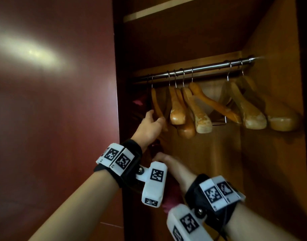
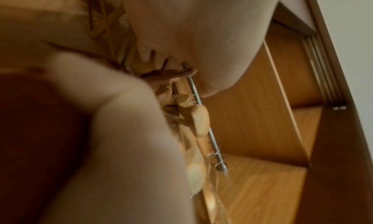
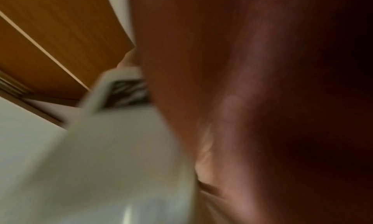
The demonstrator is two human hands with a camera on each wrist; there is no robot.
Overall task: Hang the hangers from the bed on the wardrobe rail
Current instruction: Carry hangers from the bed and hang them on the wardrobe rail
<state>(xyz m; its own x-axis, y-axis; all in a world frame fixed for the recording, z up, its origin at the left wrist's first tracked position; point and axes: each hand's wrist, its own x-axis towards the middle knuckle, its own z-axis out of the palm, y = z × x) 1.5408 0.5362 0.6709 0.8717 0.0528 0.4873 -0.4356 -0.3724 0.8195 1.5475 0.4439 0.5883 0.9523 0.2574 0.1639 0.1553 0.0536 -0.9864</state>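
Head view, reading from the left end of the wardrobe rail: my left hand is up at the leftmost hanger, thumb and fingers curled round the lower part of its dark wooden arm, while its hook looks to sit on the rail near that end. Just below it, my right hand is low in the wardrobe opening, blurred; I cannot tell whether it is apart, curled or holding anything, and the right wrist view is too smeared to settle it. Along the middle of the rail hangs a tight cluster of pale wooden hangers, and toward the right end, by the side wall, hang two more hangers. The left wrist view confirms hooks over the rail. I judge most of the job done, with this hanger being settled. The bed is out of sight, so I cannot say how many remain there.
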